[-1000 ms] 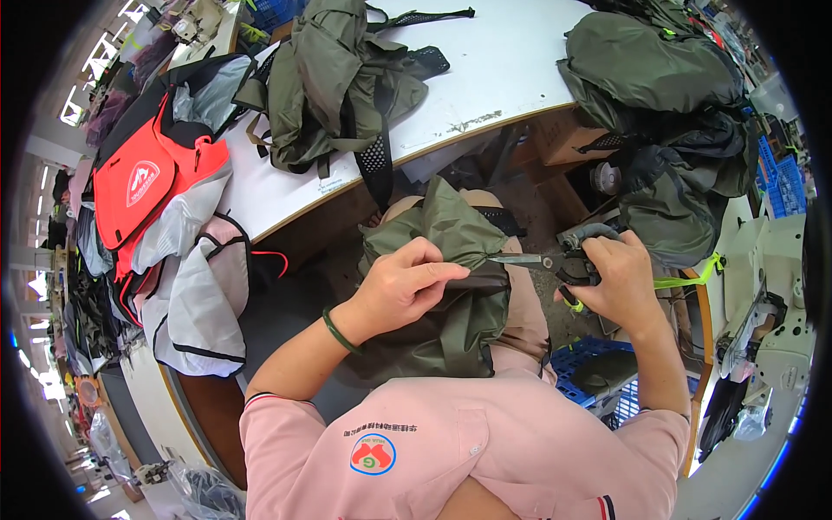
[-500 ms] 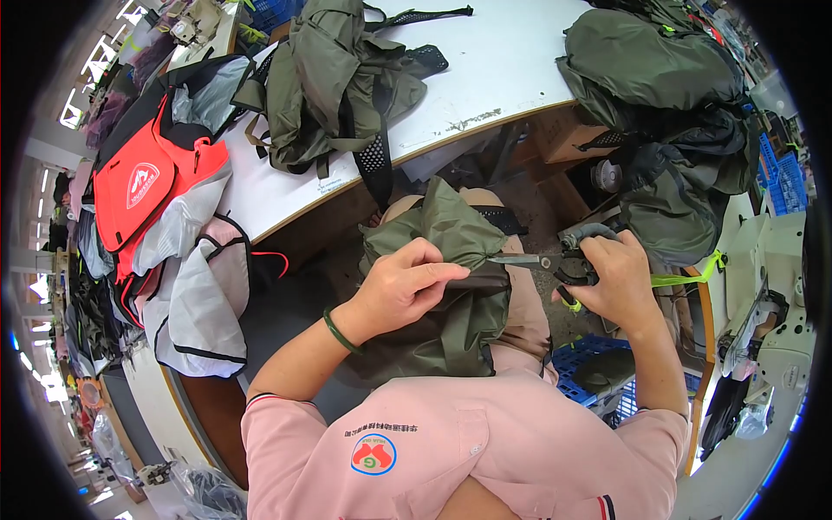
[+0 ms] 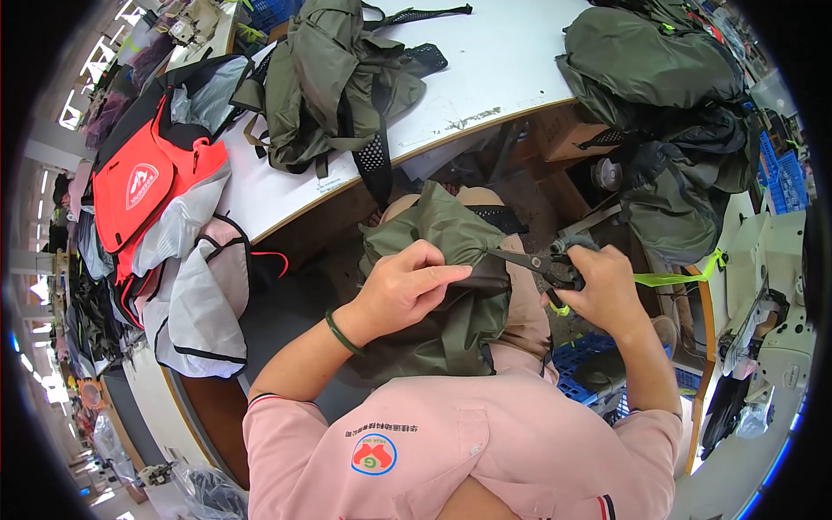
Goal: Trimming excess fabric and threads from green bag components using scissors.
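Across my lap lies a piece of olive-green fabric (image 3: 459, 325), part of it bunched up into a peak. My left hand (image 3: 412, 286), with a green bangle at its wrist, pinches the fabric's edge between thumb and fingers. Scissors (image 3: 539, 264) with dark wrapped handles are in my right hand (image 3: 598, 286), fingers closed round the grips. Their blades point left and their tips meet the fabric just beyond my left fingertips. Whether the blades have a thread or cloth between them is too small to tell.
A white table (image 3: 485, 69) curves ahead, bearing an olive-green backpack (image 3: 334, 87). Left of it lies a red and grey bag (image 3: 156, 186). More olive bags (image 3: 654, 65) are heaped at the right, above a sewing machine (image 3: 780, 303). A blue basket (image 3: 572, 360) sits low beside my right arm.
My right hand has moved slightly left and down with the scissors, and the blades now look closer together. My left hand keeps its pinch on the fabric nearly in place.
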`<action>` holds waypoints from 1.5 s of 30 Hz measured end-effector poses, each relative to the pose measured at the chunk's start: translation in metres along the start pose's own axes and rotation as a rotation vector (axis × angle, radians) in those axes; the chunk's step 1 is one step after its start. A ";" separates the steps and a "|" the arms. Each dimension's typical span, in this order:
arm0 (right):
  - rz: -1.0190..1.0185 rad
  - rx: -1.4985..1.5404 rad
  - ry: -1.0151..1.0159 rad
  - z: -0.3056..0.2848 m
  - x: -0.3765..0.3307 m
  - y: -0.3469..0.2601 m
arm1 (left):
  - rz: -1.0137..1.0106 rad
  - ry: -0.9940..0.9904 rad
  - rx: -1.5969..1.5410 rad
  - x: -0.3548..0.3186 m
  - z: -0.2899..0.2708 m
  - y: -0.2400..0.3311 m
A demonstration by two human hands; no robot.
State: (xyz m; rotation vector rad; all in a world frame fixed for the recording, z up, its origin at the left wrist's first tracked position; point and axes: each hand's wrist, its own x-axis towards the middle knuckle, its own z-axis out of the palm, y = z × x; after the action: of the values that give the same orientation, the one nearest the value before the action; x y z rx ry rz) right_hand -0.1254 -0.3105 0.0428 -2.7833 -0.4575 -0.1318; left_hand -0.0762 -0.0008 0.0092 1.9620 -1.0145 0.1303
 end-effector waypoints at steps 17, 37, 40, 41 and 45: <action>-0.002 0.124 -0.010 -0.007 0.002 0.003 | -0.719 -0.147 -0.836 0.012 -0.023 -0.002; 0.213 1.292 -0.267 0.014 0.075 -0.043 | -0.949 -0.251 -1.541 0.011 -0.027 -0.005; 0.274 1.418 -0.319 0.022 0.074 -0.040 | -0.948 -0.234 -1.550 0.008 -0.025 -0.007; 0.277 1.416 -0.321 0.024 0.073 -0.038 | -0.953 -0.221 -1.558 0.007 -0.024 -0.008; 0.380 1.491 -0.241 0.023 0.074 -0.038 | -0.967 -0.217 -1.532 0.005 -0.022 -0.012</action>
State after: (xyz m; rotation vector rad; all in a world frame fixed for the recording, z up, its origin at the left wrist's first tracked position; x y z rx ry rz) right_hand -0.0668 -0.2465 0.0428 -1.3481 0.0099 0.4528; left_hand -0.0584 0.0159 0.0171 0.7864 0.0098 -1.0840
